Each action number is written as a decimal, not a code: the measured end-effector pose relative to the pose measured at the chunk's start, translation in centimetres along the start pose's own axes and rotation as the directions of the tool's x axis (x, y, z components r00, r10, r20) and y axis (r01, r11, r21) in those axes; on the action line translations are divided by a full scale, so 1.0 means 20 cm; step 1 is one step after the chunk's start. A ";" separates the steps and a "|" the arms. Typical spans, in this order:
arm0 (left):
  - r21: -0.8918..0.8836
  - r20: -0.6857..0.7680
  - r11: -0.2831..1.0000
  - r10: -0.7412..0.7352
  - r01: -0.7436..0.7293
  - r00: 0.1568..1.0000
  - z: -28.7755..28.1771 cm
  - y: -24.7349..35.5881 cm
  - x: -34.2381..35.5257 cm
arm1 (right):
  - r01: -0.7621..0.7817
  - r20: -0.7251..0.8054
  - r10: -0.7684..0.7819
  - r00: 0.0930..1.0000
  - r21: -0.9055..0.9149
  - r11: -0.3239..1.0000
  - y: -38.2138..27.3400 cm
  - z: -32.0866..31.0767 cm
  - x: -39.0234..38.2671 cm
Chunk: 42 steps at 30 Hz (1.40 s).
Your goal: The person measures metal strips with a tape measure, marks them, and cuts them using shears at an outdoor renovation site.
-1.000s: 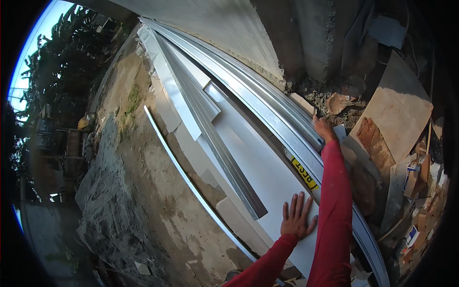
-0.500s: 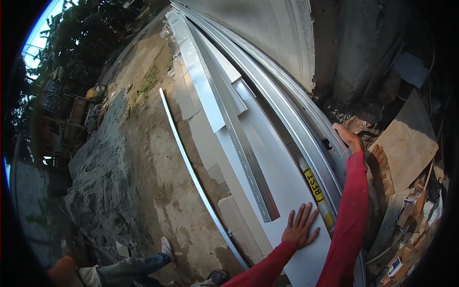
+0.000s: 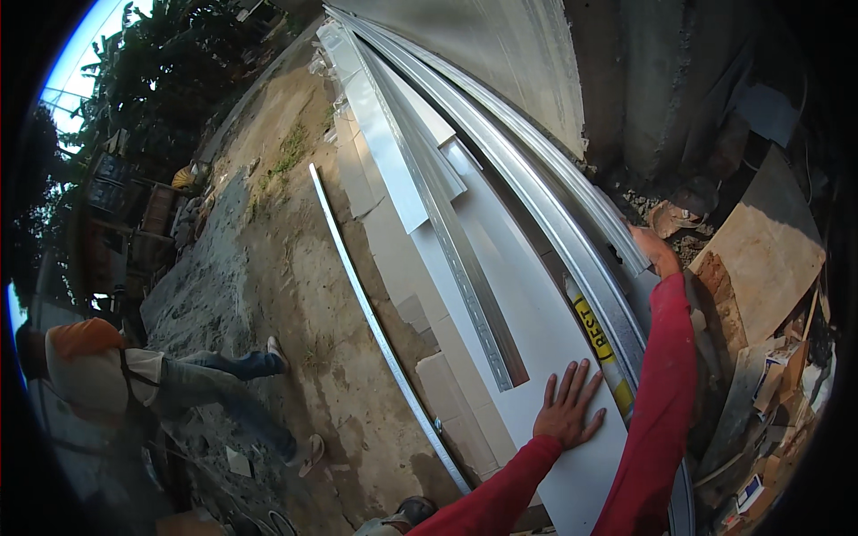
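Observation:
My left hand (image 3: 569, 406) lies flat with spread fingers on a long white panel (image 3: 487, 259). Just beyond its fingertips is the near end of a slotted metal angle strip (image 3: 465, 286), which rests lengthwise on the panel. Farther off to the right, my right hand (image 3: 657, 252) is closed around the near end of a long silvery metal channel (image 3: 585, 201); some of its fingers are hidden behind the metal. A second, wider metal channel (image 3: 554, 210) runs beside it. Between that and the panel shows a tube with a yellow printed band (image 3: 590, 330).
Tiles (image 3: 393, 259) lie under the panels. A thin metal strip (image 3: 362, 299) is on the dirt ground to the left. A co-worker (image 3: 192, 380) walks beyond it, near a grey sand heap (image 3: 192, 286). A concrete wall (image 3: 500, 58), a board (image 3: 769, 250) and rubble stand at the right.
The co-worker at the left has come further into view, legs in a stride. The whole view has shifted slightly. My hands keep their places on the panel and the channel.

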<state>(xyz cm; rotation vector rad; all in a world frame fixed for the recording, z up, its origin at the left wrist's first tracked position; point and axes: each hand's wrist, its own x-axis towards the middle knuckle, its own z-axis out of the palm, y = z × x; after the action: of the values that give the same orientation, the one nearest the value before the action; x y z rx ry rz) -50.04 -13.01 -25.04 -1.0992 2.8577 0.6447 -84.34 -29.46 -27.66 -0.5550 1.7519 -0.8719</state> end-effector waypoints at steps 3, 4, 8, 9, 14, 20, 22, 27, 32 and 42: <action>-0.001 -0.014 1.000 0.007 -0.007 1.000 0.00 0.00 0.00 | 0.079 0.161 -0.106 0.981 0.169 0.982 -0.04 -0.08 -0.03; 0.002 -0.003 1.000 0.009 -0.009 1.000 0.00 0.00 0.00 | 0.140 0.206 -0.188 0.960 0.225 0.964 -0.06 -0.12 -0.06; -0.002 0.002 1.000 0.012 -0.012 1.000 -0.01 0.00 -0.01 | 0.136 0.339 -0.330 0.881 0.488 0.862 -0.07 -0.19 -0.24; 0.025 0.014 1.000 0.014 -0.015 1.000 -0.01 0.00 -0.01 | 0.132 0.336 -0.328 0.883 0.492 0.860 -0.05 -0.20 -0.29; 0.022 0.016 1.000 0.018 -0.018 1.000 0.00 0.01 -0.01 | 0.163 0.329 -0.291 0.898 0.366 0.916 0.06 -0.25 -0.68; 0.024 -0.030 0.999 0.030 -0.029 0.999 -0.03 0.03 -0.01 | 0.151 0.384 -0.205 0.900 0.167 0.974 0.04 -0.30 -1.21; 0.030 -0.034 0.999 0.020 -0.019 0.999 -0.03 0.03 -0.02 | 0.217 0.413 -0.255 0.874 0.138 0.967 0.05 -0.30 -1.29; 0.015 -0.030 1.000 0.013 -0.013 0.999 -0.02 0.03 -0.02 | 0.215 0.465 -0.144 0.873 -0.104 0.971 0.09 -0.35 -1.18; 0.020 -0.057 1.000 0.021 -0.020 0.998 -0.03 0.02 -0.03 | 0.090 0.254 0.038 0.967 -0.475 0.875 0.09 -0.21 -0.96; 0.044 -0.045 0.998 0.040 -0.038 0.998 -0.02 0.06 -0.02 | -0.106 -0.408 -0.462 0.788 -0.828 0.550 0.72 -0.17 -1.07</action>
<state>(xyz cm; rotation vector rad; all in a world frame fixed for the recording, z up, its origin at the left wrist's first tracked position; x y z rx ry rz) -50.52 -12.18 -24.10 -1.0694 2.9241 0.5642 -79.72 -3.95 -25.25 -1.2130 2.7493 -0.2733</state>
